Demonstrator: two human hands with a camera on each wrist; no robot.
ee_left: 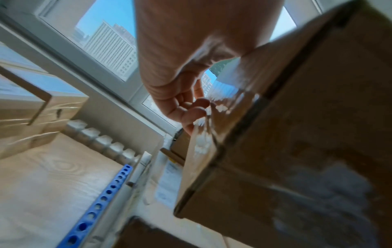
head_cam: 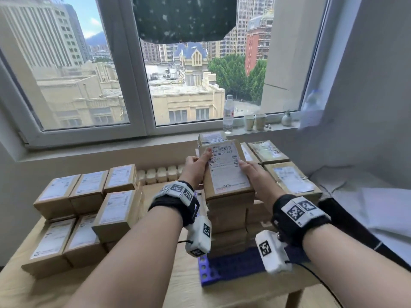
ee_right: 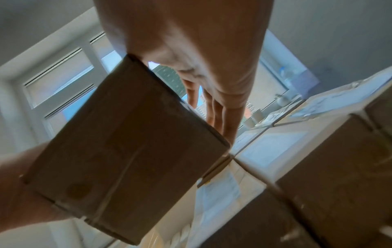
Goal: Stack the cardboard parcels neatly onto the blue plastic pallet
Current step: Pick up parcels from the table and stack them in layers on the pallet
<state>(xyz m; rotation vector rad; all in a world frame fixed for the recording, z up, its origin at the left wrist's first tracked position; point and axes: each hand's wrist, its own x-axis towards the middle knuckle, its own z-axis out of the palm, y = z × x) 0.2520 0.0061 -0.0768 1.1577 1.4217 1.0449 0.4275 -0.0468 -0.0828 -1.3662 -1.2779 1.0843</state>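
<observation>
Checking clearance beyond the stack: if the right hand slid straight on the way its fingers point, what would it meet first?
Probably the parcel at the rear, lying just beyond the held parcel that the right hand presses from the side. Depth is unclear; it might instead pass toward the water bottle on the sill.

Head view looks forward and down over the desk (head_cam: 155, 285) toward the window (head_cam: 138, 85); both wrist views look up, close beneath one parcel (ee_left: 297, 134).
</observation>
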